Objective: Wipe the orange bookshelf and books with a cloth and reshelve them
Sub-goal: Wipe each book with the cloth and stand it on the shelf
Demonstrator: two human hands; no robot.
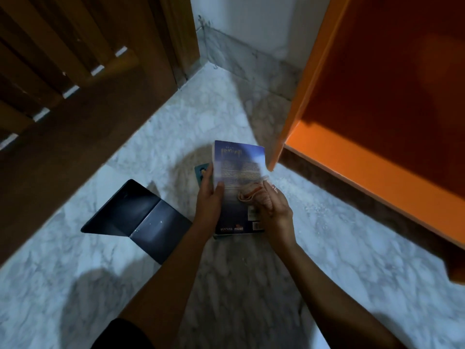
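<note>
A blue paperback book [235,167] shows its back cover above the marble floor. My left hand [210,200] grips its left edge, thumb on the cover. My right hand [273,212] holds a bunched pale cloth [251,191] with orange stripes and presses it on the cover's lower right. A teal book [201,172] lies under the blue one, mostly hidden. The orange bookshelf [357,157] stands at the right, and the compartment in view has no books in it.
A dark metal bookend [137,214] lies on the floor to the left of my left hand. A brown wooden door [83,96] fills the upper left. White wall and marble skirting [241,59] close the corner behind.
</note>
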